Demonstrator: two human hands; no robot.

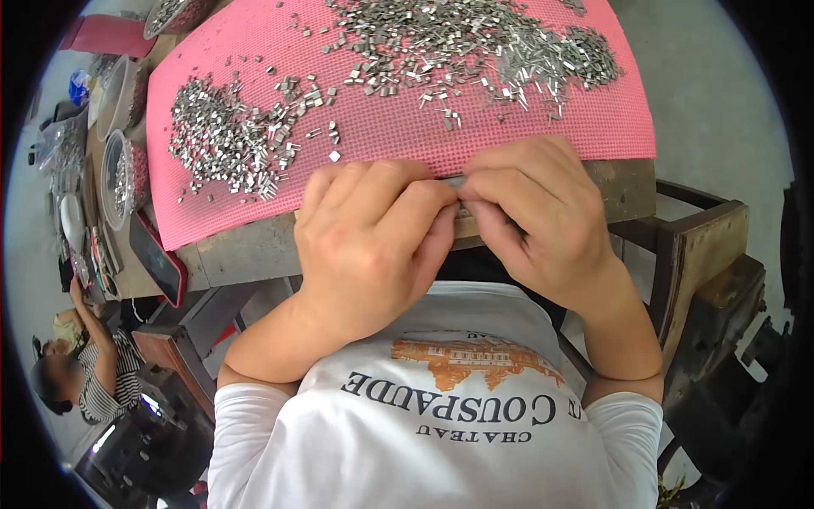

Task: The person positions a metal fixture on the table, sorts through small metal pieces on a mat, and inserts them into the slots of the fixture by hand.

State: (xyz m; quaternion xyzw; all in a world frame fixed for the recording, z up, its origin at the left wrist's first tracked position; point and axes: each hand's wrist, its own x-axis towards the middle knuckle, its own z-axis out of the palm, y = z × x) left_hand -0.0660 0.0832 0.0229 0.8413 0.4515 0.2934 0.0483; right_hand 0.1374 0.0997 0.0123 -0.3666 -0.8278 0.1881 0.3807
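My left hand [369, 233] is at the front edge of the pink mesh mat [373, 136], its fingers curled and thumb pressed to the forefinger. Close beside it on the right, my right hand [543, 216] is pinched, its fingertips almost touching those of the left. Between the fingertips shows a small greyish piece [455, 181], too small to make out. Small silvery metal parts with thin leads lie beyond the hands, in a left heap [225, 140] and a larger far heap [475, 42]. A single square part [334, 156] lies near my left knuckles.
Clear plastic tubs [119, 178] stand left of the mat. A red-edged phone [158, 259] lies at the table's left corner, near hand tools [103, 263]. Another person [89, 365] in a striped top sits at lower left. A wooden frame [708, 246] stands at right.
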